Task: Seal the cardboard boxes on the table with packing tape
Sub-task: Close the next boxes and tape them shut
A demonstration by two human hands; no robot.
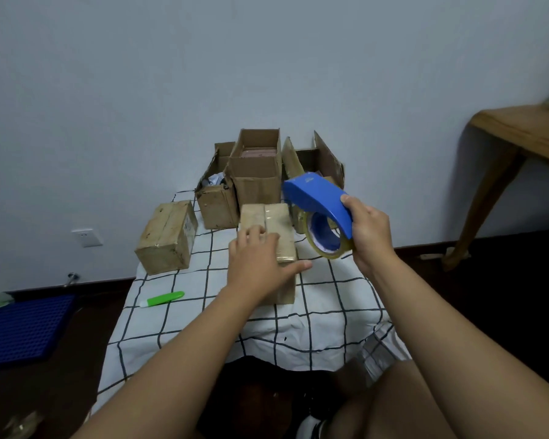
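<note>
1. Table (159, 318): small, draped in a white cloth with a dark grid pattern, set against a pale wall.
2. Closed brown cardboard box with clear tape along its top seam (274, 221): at the table's centre, long axis running 12 to 6 o'clock. Its near half is covered by the left hand.
3. Left hand (260, 261): laid palm-down on the top of that box. Fingers straight and slightly spread, tips pointing to 12 o'clock and lying on the lid beside the taped seam; thumb stretched out to 3 o'clock past the box's right edge.
4. Blue plastic tape dispenser holding a roll of clear packing tape (320, 213): held in the air at 2 o'clock of the taped box, just beside it, whether it touches the box cannot be told. The roll hangs below the blue cover.
5. Right hand (370, 236): grips the dispenser's near end; thumb curled over the blue cover, the other fingers wrapped behind it and hidden.
6. Second closed cardboard box, sealed in tape (167, 237): at 9 o'clock of the centre box, well apart, by the table's left edge.
7. Three open cardboard boxes, flaps upright (255, 166): in a row at 12 o'clock, by the wall.
8. Green and white marker-like tube (164, 299): lying on the cloth at 8 o'clock of the centre box.
9. Blue plastic grid mat (19, 331): on the dark floor, at 9 o'clock of the table.
10. Wooden side table (520, 131): at 3 o'clock, well apart.
</note>
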